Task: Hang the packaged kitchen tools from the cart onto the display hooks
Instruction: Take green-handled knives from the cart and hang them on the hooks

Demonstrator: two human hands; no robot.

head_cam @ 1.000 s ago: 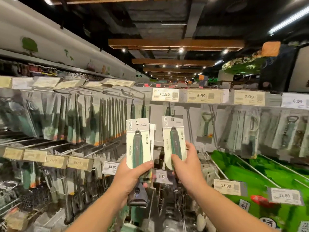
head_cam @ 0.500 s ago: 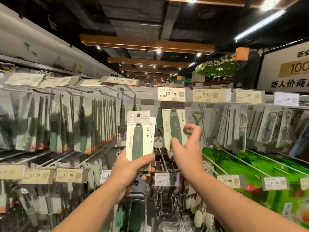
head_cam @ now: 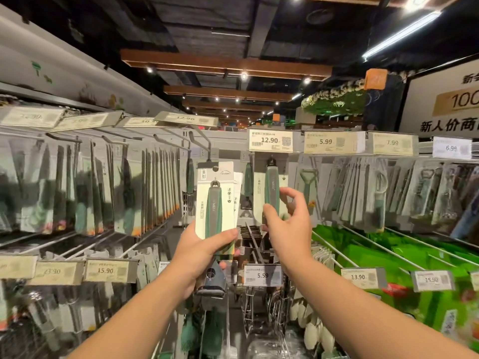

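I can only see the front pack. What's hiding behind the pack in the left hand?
Behind the front pack in the left hand, the white edge of a second card peeks out on its right side. Whether more packs are stacked behind is covered and cannot be told.

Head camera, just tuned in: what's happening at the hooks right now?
A person is stocking a shop's peg display. The right hand holds a packaged green-handled tool up at the hook under the 12.90 price tag; whether it is fully on the hook is unclear. The left hand grips more of the same packaged tools, waiting to be hung.
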